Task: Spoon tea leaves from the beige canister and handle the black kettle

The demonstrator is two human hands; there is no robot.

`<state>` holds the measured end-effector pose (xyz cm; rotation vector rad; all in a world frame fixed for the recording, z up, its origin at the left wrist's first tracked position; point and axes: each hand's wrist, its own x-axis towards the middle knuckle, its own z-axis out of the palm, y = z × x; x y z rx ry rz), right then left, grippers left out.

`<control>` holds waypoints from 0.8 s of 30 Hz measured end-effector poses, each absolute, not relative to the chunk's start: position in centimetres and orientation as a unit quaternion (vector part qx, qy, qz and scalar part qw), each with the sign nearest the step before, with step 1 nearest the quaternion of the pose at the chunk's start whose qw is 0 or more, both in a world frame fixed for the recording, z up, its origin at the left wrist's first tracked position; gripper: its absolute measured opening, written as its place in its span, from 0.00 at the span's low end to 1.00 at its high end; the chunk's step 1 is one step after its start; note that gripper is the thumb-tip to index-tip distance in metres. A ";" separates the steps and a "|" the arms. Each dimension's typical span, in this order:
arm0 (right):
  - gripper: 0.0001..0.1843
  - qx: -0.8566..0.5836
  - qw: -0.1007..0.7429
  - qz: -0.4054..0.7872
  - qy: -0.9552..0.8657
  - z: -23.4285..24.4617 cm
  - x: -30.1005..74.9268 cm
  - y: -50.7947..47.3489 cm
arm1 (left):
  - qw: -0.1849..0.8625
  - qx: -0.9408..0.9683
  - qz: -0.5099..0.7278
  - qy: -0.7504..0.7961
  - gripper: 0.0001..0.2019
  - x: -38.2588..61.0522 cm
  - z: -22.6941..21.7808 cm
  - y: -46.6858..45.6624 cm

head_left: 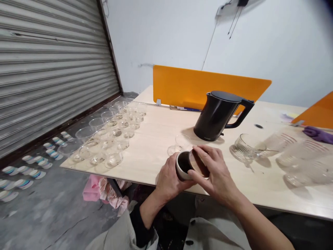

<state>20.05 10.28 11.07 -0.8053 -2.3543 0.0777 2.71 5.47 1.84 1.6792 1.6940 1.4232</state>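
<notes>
My left hand [168, 180] is wrapped round a small round white jar [182, 166] with a dark inside, held just above the near edge of the light wooden table [156, 146]. My right hand [215, 173] has its fingers closed on a brownish round lid [199, 163] that lies tilted over the jar's mouth, partly covering it. A small clear glass cup [179, 143] stands on the table just behind the jar. A black electric kettle [217, 116] stands farther back, its handle pointing right.
Several clear glass cups [109, 139] are lined up along the table's left end. Ribbed glass vessels [247, 147] and blurred glassware [299, 159] sit at the right. Orange dividers [197, 86] rise behind. Small patterned cups [31, 166] stand on the floor by a roller shutter [52, 62]. Pink cloth [101, 191] lies under the table.
</notes>
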 end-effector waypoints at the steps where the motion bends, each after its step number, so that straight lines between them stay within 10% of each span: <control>1: 0.33 -0.301 0.302 0.027 -0.904 11.2 19.3 10.2 | 0.171 0.596 0.507 0.598 0.47 2.8 1.8 5.5; 15: 0.33 -0.283 0.154 -0.054 -0.945 10.7 16.6 10.8 | 0.083 0.628 0.506 0.586 0.43 3.2 0.5 6.2; 24: 0.40 -0.257 0.253 0.000 -0.933 10.0 18.3 10.6 | 0.140 0.611 0.539 0.562 0.47 2.7 1.5 5.6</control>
